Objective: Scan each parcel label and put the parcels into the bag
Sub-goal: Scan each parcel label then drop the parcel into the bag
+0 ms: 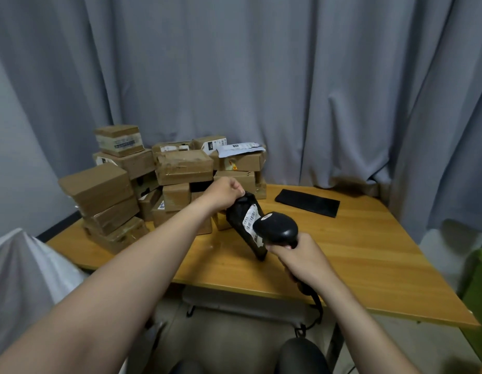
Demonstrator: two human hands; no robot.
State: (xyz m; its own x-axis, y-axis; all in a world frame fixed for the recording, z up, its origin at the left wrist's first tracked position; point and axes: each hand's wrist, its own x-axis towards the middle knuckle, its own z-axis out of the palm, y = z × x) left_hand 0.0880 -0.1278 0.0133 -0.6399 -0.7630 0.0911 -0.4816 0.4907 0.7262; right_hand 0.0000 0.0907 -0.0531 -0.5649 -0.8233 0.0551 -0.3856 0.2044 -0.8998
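My left hand (226, 190) grips the top end of a black soft parcel (240, 220) and holds it tilted, its lower end touching the wooden table (369, 255). A white barcode label (251, 219) faces up on the parcel. My right hand (302, 259) grips the handle of a black barcode scanner (277, 227), whose head hovers right over the label. The scanner's coiled cable hangs off the table's front edge. A white bag (23, 271) sits at the lower left, beside the table.
Several brown cardboard parcels (159, 179) are stacked at the table's back left. A flat black pouch (308, 202) lies at the back right. Grey curtains hang behind. A green object (477, 282) stands at the right edge, and a black chair part (302, 354) is below.
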